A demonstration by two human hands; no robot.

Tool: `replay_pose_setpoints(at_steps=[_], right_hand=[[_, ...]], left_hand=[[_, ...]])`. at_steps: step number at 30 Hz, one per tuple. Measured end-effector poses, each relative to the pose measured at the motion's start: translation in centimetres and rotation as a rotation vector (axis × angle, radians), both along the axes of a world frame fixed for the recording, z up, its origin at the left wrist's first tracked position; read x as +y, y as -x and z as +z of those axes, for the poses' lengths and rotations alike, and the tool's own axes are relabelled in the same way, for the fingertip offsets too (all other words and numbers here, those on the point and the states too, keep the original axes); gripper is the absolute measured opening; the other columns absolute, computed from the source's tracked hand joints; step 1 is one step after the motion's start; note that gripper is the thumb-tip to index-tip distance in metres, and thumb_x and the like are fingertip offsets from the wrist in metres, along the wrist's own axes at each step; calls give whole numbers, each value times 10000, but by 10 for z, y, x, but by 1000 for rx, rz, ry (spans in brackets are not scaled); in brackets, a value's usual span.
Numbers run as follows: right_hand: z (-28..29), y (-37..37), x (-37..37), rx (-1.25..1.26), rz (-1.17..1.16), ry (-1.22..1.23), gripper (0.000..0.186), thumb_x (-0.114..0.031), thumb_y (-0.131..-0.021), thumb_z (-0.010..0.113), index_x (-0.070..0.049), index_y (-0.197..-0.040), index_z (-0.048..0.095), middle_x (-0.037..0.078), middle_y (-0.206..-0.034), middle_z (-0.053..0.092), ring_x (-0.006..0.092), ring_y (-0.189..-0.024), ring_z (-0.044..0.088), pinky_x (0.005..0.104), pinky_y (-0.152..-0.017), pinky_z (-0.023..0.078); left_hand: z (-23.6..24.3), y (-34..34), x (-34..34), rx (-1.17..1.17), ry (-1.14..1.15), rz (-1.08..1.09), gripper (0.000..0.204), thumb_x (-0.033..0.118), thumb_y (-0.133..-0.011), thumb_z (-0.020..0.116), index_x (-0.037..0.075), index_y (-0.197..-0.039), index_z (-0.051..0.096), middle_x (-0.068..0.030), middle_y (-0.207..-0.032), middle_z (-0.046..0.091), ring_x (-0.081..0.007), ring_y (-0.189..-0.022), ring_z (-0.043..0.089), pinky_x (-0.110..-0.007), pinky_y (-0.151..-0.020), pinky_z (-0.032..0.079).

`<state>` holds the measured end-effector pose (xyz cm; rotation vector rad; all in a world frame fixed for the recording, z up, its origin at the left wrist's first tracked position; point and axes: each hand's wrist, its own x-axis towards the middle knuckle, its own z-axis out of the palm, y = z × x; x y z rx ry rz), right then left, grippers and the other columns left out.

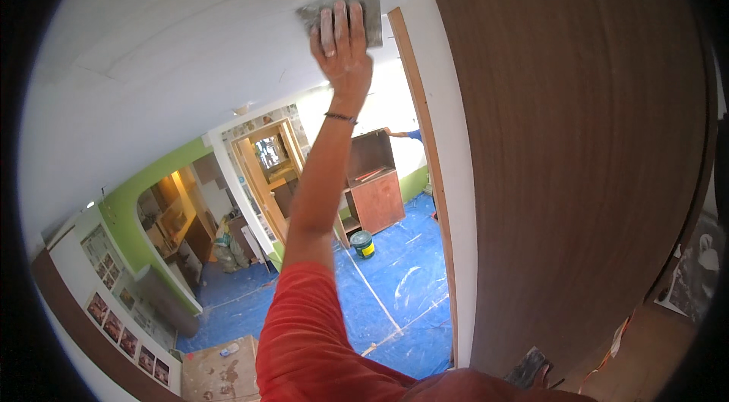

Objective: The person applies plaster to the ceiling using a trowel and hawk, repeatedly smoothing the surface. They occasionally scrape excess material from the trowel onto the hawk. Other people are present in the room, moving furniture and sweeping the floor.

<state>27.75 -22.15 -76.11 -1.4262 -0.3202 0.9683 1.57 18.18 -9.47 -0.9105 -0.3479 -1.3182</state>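
Note:
My left hand (342,49) is raised to the white ceiling (152,37), its fingers spread over a grey, square trowel-like plate (370,15) smeared with plaster and lying against that surface. Its handle, if any, is hidden behind the hand. A red sleeve covers the upper arm. At the lower edge, right of centre, a dark, smeared flat tool (524,368) shows in part; I cannot make out whether my right hand is on it.
A dark wood panel (562,136) fills the right side. Beyond an opening are blue floor sheeting (410,288), a bucket (363,245), a wooden cabinet (376,197) and another person's arm (410,132) at it. A stained board (220,372) lies lower left.

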Motion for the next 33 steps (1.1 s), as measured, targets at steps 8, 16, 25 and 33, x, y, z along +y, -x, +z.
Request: replay_pose_setpoints(at_steps=[8, 16, 25, 33], right_hand=[[0, 0, 21, 61, 67, -63, 782, -600, -1040, 429, 21, -1516, 410, 158, -1490, 492, 269, -1334, 476, 378, -1105, 388], [4, 4, 48, 54, 171, -137, 771, -585, -1045, 432, 15, -1528, 386, 154, -1513, 464, 277, -1355, 455, 388, -1121, 375], [7, 8, 66, 103, 223, -168, 761, -569, -1051, 435, 8, -1542, 359, 149, -1537, 432, 285, -1378, 431, 400, -1139, 361], [-12, -2, 51, 184, 195, -244, 753, -554, -1056, 438, 1, -1554, 335, 145, -1560, 403, 293, -1399, 410, 410, -1154, 349]], left_hand=[[75, 88, 1, -72, -257, 635, 668, 138, -913, 607, 360, -1526, 461, 76, -1633, 297, -237, -1499, 265, -525, -1216, 173], [-16, 167, -19, -124, 181, 300, 699, 15, -894, 559, 169, -1559, 409, -55, -1575, 419, -284, -1462, 353, -458, -1194, 257], [48, 226, -179, -356, -242, -308, 566, -10, -1006, 410, -28, -1557, 281, -315, -1497, 349, -444, -1298, 453, -483, -1019, 421], [60, 76, -66, -236, -191, -283, 817, -71, -832, 469, 3, -1598, 192, -270, -1608, 241, -474, -1476, 203, -578, -1204, 192]])
